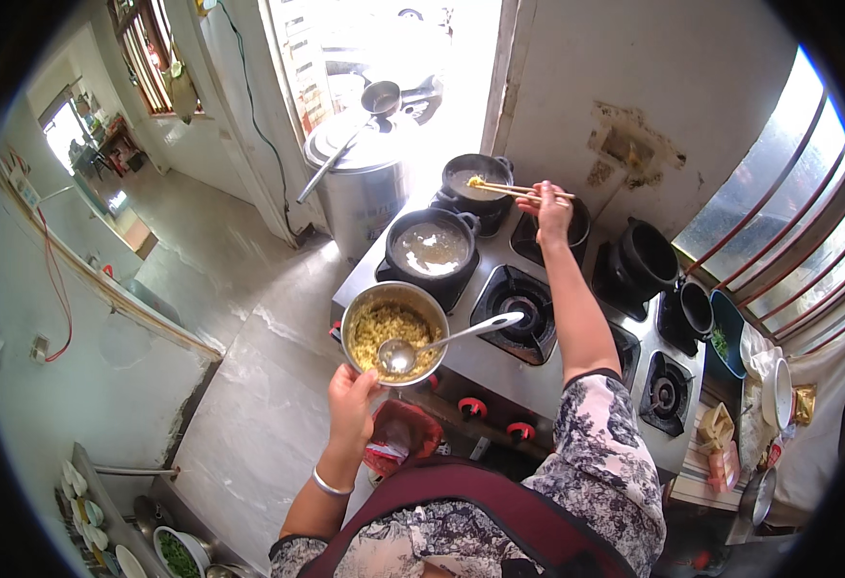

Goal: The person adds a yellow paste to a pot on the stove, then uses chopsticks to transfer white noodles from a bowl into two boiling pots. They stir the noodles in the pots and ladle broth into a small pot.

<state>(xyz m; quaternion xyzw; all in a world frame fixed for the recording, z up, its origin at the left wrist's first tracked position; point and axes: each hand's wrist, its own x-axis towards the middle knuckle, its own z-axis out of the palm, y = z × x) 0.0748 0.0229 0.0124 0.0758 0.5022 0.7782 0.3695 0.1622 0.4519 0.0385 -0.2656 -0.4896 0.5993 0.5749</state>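
My left hand [353, 407] grips the near rim of a steel bowl [357, 306], holding it at the stove's front left edge. Inside lies a yellow, crumbly food [384, 326], with a ladle [480, 328] resting in it, its handle sticking out to the right. My right hand [549, 212] is closed around wooden chopsticks [509, 189]. A small yellow morsel [477, 181] is at their tips, over the far black pot [481, 164], which holds liquid. Nearer me, another black pot [432, 249] contains cloudy liquid with white patches, foam or glare.
Under my right arm the steel gas stove [576, 361] has bare burners [514, 306] and more black pots [642, 258] at right. A tall steel stockpot [364, 197] with a long-handled ladle [331, 169] on its lid stands beyond. A red-lined bin [422, 429] sits below the bowl.
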